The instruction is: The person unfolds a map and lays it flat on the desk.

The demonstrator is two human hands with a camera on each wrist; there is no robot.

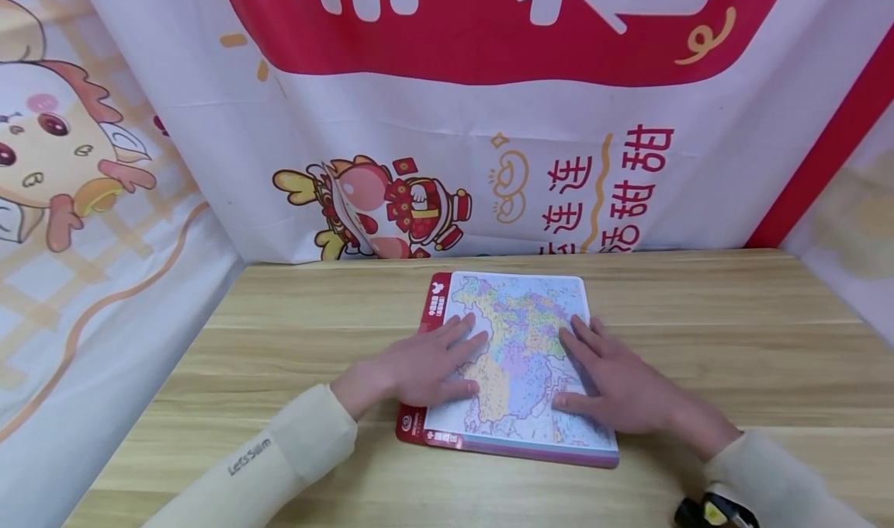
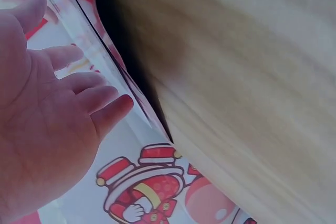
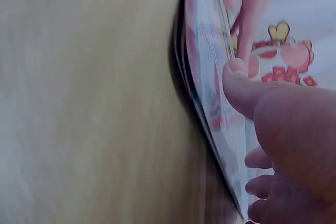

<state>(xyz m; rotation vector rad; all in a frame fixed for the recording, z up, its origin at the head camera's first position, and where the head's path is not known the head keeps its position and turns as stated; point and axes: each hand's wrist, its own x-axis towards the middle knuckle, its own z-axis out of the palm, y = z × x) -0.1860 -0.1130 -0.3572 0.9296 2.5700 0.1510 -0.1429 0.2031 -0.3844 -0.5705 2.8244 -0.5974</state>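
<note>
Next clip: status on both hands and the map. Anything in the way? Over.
Left hand spread on left side of map. Right hand on its right side. Map on table; only the hands cover it.

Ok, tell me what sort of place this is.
Probably a makeshift indoor work booth: printed cloth hangs behind and beside a table, and a map lies on it.

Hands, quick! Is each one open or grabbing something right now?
Left hand: open, touching the map.
Right hand: open too, at the map's right edge.
</note>
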